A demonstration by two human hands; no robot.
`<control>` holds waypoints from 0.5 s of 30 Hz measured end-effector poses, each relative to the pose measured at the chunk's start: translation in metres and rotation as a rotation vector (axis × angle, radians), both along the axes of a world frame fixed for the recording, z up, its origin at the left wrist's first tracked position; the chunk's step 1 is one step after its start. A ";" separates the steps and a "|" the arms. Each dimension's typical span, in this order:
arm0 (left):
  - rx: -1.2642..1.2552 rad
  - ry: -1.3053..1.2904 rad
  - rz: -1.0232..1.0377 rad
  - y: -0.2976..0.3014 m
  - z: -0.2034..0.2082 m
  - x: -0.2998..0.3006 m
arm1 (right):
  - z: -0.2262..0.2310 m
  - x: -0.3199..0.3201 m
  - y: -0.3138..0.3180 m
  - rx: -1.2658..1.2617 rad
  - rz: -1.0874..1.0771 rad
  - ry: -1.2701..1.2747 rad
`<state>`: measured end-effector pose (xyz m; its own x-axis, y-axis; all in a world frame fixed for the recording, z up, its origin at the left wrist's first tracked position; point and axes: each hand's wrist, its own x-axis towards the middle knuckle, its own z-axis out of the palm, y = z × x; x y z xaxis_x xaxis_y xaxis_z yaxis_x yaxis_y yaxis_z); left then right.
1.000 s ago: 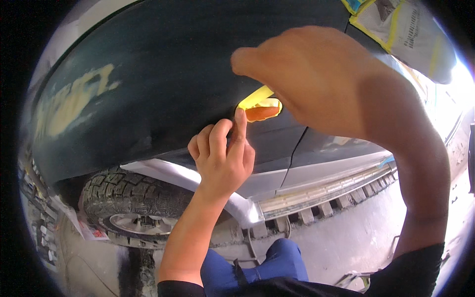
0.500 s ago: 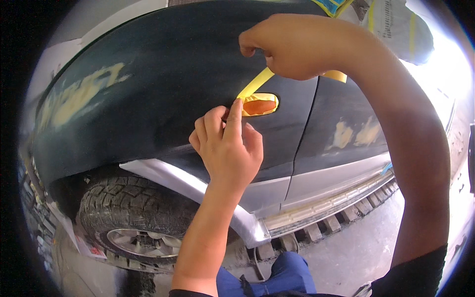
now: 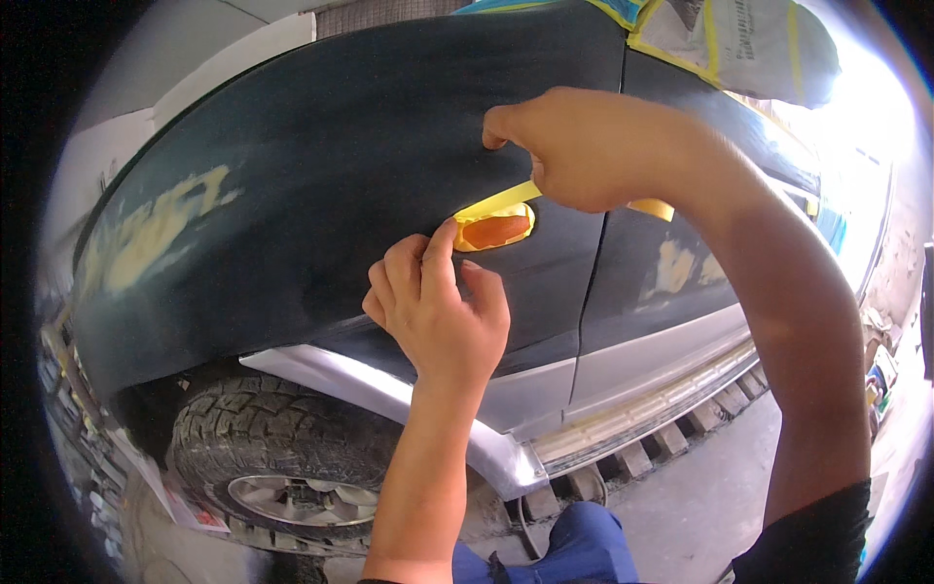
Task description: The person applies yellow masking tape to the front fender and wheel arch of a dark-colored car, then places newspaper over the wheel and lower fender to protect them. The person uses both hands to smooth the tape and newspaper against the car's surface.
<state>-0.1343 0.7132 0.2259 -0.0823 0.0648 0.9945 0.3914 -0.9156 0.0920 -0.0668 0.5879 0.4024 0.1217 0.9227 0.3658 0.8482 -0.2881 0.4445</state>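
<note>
An oval orange side marker light [image 3: 496,231] sits in a dark car fender [image 3: 360,127], ringed by yellow masking tape [image 3: 498,200]. From the light's left end a strip of this tape runs up and right to my right hand [image 3: 584,146], which is closed on it above the light. Part of the tape, perhaps its roll, shows beneath my right wrist; the fingers hide the rest. My left hand [image 3: 438,302] presses its index fingertip on the tape at the light's left end, the thumb held apart and the other fingers bent.
Below the fender are a tire [image 3: 282,428] and a silver wheel-arch trim [image 3: 389,399]. A door seam lies right of the light, with a running board [image 3: 642,404] under the door. A masked side mirror [image 3: 749,44] juts out at upper right. Pale filler patches [image 3: 161,229] mark the panels.
My right hand has lowered, bringing the tape strip to a flatter angle along the light's upper edge. My left fingertip stays at the light's left end. The view has shifted slightly.
</note>
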 end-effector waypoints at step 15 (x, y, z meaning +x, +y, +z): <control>0.177 0.138 0.043 0.009 0.007 -0.010 | -0.041 0.022 -0.007 0.188 0.106 0.180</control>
